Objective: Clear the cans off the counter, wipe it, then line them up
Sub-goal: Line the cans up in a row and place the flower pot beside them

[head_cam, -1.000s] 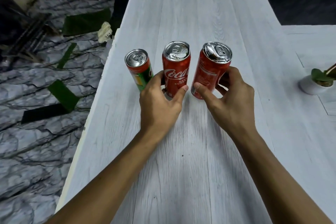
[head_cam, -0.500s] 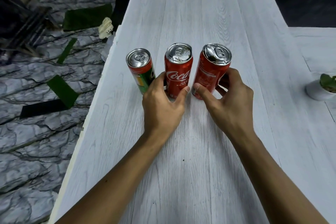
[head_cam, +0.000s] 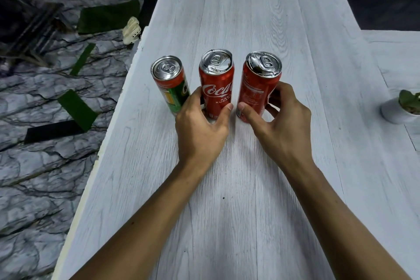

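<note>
left hand grips coca-cola can | right hand grips right red can | green can maybe touched

White "Coca-Cola" script on the middle red aluminium can, "RASA KURA…" beneath it, small print on the right red can unreadable

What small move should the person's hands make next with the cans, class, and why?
Probably lift both gripped cans straight up. The left hand grips the Coca-Cola can low down, the right hand grips the right red can, and the green-and-red can stands beside them on the counter, so clearing seems not yet done.
</note>
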`<state>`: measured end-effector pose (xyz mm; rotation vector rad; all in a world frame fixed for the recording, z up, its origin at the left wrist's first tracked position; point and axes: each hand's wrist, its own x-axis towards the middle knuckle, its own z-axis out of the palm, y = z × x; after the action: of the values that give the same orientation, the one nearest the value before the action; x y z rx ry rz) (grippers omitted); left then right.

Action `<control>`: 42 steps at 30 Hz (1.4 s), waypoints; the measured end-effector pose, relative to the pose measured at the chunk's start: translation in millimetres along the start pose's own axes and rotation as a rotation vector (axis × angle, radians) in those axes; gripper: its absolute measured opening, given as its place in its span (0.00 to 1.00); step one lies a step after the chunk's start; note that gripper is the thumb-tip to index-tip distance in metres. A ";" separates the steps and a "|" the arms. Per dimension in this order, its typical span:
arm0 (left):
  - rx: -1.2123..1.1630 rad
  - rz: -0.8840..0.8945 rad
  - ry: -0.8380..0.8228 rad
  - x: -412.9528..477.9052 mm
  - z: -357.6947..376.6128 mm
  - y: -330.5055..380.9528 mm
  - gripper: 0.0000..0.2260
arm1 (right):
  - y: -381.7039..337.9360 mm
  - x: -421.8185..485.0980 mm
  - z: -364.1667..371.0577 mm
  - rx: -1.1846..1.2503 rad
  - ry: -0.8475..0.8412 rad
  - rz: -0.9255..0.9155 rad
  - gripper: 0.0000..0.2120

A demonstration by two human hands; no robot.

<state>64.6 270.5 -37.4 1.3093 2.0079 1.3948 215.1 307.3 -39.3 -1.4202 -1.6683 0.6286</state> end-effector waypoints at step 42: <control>0.450 0.210 -0.404 -82.4 -22.7 26.3 0.27 | -1.2 -66.6 -100.5 -0.529 -0.448 -0.170 0.32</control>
<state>102.2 191.2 -20.6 1.8638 1.9998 0.6809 299.4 228.9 -3.7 -1.5431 -2.4160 0.4445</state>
